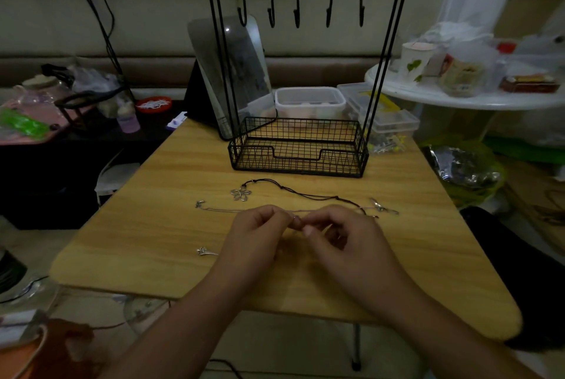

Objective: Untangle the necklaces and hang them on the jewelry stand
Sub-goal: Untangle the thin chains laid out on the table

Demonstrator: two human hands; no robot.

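Note:
A black wire jewelry stand with several bare hooks and a mesh basket base stands at the back of the wooden table. In front of it lies a dark cord necklace with a silver flower pendant. A thin silver chain runs from a small charm at the left toward my hands. My left hand and my right hand meet fingertip to fingertip, both pinching the thin chain just above the table. Another small silver charm lies left of my left hand. A silver pendant lies at the right.
A tilted mirror leans behind the stand's left leg. Clear plastic boxes sit behind the basket. A white round table with cups and bags stands at the right, and a cluttered dark shelf is at the left.

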